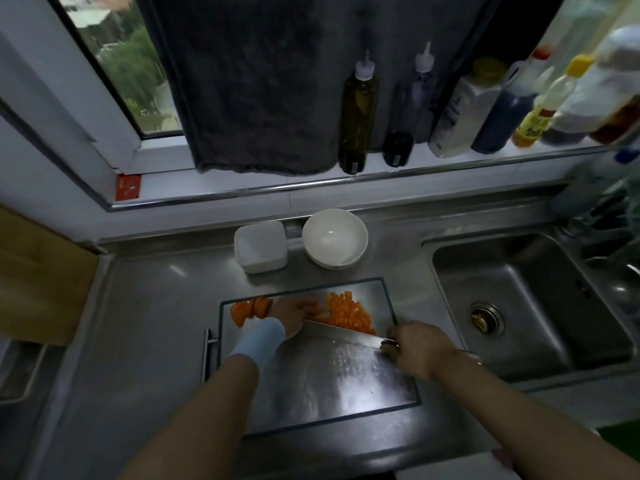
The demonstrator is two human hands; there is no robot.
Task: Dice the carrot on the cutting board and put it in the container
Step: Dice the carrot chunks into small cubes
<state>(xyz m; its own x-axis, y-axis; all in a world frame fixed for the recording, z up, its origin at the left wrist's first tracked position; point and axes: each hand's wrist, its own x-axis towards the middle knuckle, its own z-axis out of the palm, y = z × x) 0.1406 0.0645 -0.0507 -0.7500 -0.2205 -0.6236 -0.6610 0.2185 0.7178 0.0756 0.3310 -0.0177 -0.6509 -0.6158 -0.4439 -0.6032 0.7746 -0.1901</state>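
A steel cutting board lies on the counter. At its far left lie carrot slices; at its far right sits a heap of diced carrot. My left hand, with a blue band at the wrist, presses down on carrot strips between the two. My right hand grips the handle of a cleaver, whose blade lies across the board next to my left fingers. A white bowl and a white square container stand behind the board.
A steel sink lies to the right of the board. Several bottles line the window ledge behind, and a dark towel hangs over it. A brown box stands at the left.
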